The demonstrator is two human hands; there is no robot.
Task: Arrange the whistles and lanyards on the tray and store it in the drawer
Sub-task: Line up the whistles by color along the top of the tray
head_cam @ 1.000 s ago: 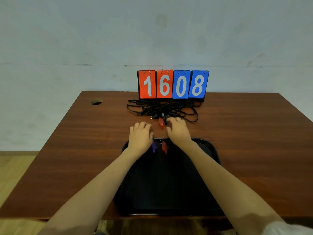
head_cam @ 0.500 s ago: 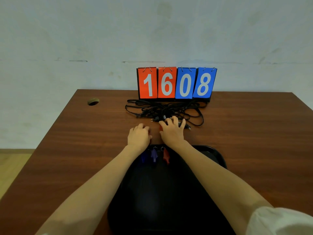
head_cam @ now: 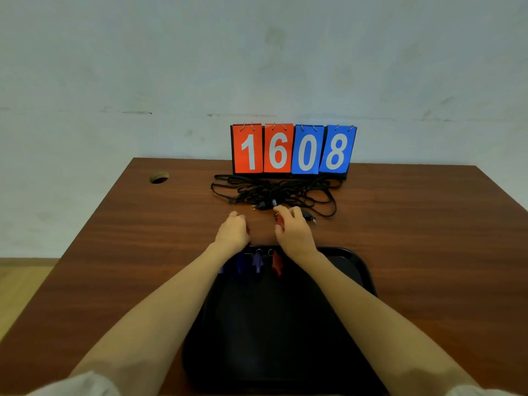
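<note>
Reaching beyond the tray (head_cam: 360,270) at its 12 o'clock rim, the right hand (head_cam: 295,231) has closed on a loose red whistle (head_cam: 279,222) by the lanyards (head_cam: 274,192). The left hand (head_cam: 233,232) has curled, contents unclear. With a row of whistles (head_cam: 257,262) already on the tray, this one seems next.

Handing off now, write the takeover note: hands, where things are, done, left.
Right hand grips a small red plastic whistle on the brown wooden table, just past the black plastic tray.
Left hand rests curled beside it; contents hidden.
Done: purple whistle, blue whistle and a second red whistle lie along the tray's far rim.
Left: the held whistle, the tangled black lanyards by the numbered flip scoreboard, then the drawer, not in view.
</note>
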